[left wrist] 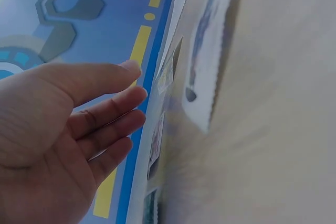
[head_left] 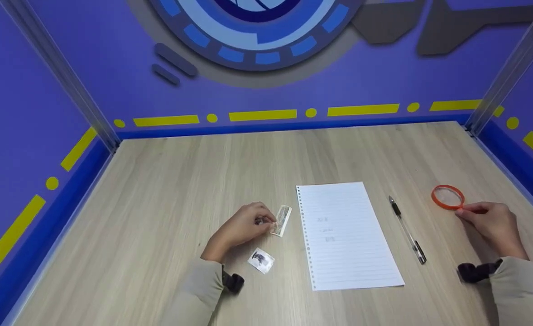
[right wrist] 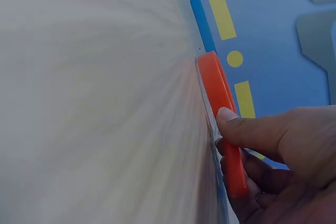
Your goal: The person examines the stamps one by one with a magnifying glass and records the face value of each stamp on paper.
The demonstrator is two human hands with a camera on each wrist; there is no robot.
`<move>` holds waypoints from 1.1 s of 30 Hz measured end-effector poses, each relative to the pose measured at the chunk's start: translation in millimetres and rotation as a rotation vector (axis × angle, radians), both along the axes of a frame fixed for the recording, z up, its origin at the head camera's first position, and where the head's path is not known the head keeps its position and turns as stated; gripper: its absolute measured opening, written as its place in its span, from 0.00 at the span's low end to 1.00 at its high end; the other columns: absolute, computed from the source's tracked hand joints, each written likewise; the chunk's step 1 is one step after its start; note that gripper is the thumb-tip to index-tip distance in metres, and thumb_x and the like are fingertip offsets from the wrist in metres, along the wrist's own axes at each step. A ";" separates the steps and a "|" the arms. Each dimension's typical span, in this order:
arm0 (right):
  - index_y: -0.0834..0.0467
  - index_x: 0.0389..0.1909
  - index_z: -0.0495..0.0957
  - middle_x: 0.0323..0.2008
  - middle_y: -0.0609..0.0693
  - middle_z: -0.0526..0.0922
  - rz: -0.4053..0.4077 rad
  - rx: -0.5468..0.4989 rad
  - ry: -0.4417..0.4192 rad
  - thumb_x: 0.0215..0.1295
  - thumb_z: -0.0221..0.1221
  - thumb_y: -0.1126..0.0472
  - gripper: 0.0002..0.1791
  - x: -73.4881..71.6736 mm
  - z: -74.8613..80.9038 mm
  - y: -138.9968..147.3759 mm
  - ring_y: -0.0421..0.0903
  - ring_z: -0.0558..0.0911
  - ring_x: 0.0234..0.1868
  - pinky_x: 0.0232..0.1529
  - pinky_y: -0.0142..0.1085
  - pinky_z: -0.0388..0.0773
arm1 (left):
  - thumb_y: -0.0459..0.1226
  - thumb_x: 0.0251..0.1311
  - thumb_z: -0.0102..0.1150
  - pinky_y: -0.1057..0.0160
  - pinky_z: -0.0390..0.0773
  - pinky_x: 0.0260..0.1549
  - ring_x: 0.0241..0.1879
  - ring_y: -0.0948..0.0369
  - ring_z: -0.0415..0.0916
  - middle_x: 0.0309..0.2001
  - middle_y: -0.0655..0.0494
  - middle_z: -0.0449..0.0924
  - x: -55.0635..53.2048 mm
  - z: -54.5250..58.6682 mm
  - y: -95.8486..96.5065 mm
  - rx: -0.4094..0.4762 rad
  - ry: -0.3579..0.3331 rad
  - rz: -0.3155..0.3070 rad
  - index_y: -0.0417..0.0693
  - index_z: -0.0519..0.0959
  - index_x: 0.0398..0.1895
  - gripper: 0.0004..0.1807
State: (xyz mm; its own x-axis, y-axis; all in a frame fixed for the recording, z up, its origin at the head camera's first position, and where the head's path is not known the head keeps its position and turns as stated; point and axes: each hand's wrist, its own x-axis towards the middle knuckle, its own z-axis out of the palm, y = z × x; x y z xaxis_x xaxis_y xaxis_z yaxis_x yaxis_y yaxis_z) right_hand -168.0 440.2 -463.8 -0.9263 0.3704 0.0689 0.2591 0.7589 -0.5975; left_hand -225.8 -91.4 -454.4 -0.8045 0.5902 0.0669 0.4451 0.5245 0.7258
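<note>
My right hand (head_left: 495, 226) grips the handle of an orange magnifying glass (head_left: 448, 208), its round lens close over the table at the right. In the right wrist view, thumb and fingers close around the orange handle (right wrist: 235, 177). My left hand (head_left: 246, 226) hovers low with relaxed fingers beside a white-edged stamp (head_left: 283, 219). The left wrist view shows a gap between thumb and fingers, with nothing held. Nearer my left wrist lies a small stamp with a dark picture (head_left: 261, 261). More stamps (left wrist: 156, 142) show beyond the fingers, mostly hidden by the hand in the head view.
A lined sheet of paper (head_left: 352, 258) with faint writing lies mid-table. Between it and my right hand is a black-capped clear pen (head_left: 406, 226). Blue-purple panels (head_left: 266, 97) wall in the wooden table (head_left: 180, 181) at the back and both sides.
</note>
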 end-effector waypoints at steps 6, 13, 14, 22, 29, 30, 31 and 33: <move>0.73 0.42 0.81 0.33 0.63 0.85 -0.001 0.002 -0.011 0.58 0.66 0.52 0.25 0.8 0.6 2.2 0.27 0.68 0.24 0.22 0.23 0.70 | 0.32 0.62 0.57 0.55 0.77 0.52 0.49 0.56 0.77 0.46 0.51 0.82 4.1 3.9 6.0 -0.006 0.006 -0.031 0.40 0.82 0.45 0.11; 0.73 0.44 0.80 0.35 0.64 0.84 -0.033 -0.024 -0.028 0.58 0.67 0.52 0.26 1.2 0.0 1.8 0.28 0.68 0.25 0.22 0.22 0.71 | 0.37 0.64 0.57 0.54 0.69 0.65 0.64 0.54 0.70 0.58 0.51 0.79 16.1 13.5 21.0 -0.055 -0.048 -0.064 0.43 0.78 0.57 0.19; 0.72 0.44 0.79 0.34 0.62 0.84 -0.039 -0.027 -0.028 0.58 0.67 0.51 0.27 1.4 0.3 1.3 0.28 0.68 0.25 0.21 0.23 0.71 | 0.38 0.64 0.57 0.55 0.68 0.66 0.65 0.54 0.69 0.59 0.51 0.78 18.1 14.6 23.8 -0.058 -0.059 -0.069 0.43 0.77 0.58 0.20; 0.69 0.51 0.76 0.24 0.38 0.77 -0.059 -0.127 -0.037 0.60 0.64 0.47 0.30 4.7 9.2 -2.0 0.36 0.73 0.22 0.20 0.32 0.76 | 0.40 0.63 0.60 0.61 0.66 0.67 0.66 0.59 0.68 0.63 0.55 0.75 32.1 13.9 44.4 -0.087 -0.059 -0.136 0.46 0.76 0.61 0.23; 0.67 0.51 0.76 0.24 0.38 0.79 -0.054 -0.170 -0.032 0.62 0.62 0.47 0.28 4.9 13.4 -4.7 0.38 0.77 0.22 0.21 0.32 0.79 | 0.40 0.62 0.61 0.65 0.64 0.68 0.67 0.62 0.67 0.65 0.56 0.72 42.7 8.9 58.4 -0.066 -0.112 -0.162 0.47 0.75 0.62 0.24; 0.68 0.51 0.76 0.24 0.37 0.78 -0.051 -0.175 -0.025 0.62 0.62 0.47 0.28 5.0 13.5 -4.8 0.38 0.78 0.22 0.21 0.32 0.79 | 0.40 0.61 0.62 0.65 0.64 0.68 0.67 0.62 0.67 0.65 0.56 0.72 44.0 7.5 60.5 -0.052 -0.132 -0.161 0.48 0.75 0.62 0.25; 0.68 0.50 0.76 0.23 0.36 0.78 -0.047 -0.175 -0.018 0.62 0.62 0.48 0.28 5.1 13.7 -4.8 0.37 0.78 0.22 0.21 0.32 0.79 | 0.40 0.60 0.62 0.65 0.63 0.68 0.67 0.61 0.67 0.65 0.56 0.72 45.2 6.1 62.4 -0.039 -0.144 -0.164 0.47 0.75 0.62 0.25; 0.68 0.50 0.77 0.22 0.33 0.78 -0.040 -0.174 -0.007 0.62 0.62 0.48 0.27 4.9 13.7 -5.2 0.36 0.78 0.22 0.20 0.33 0.79 | 0.40 0.59 0.63 0.65 0.62 0.68 0.67 0.61 0.66 0.65 0.56 0.72 47.9 2.5 66.2 -0.011 -0.172 -0.168 0.47 0.75 0.62 0.26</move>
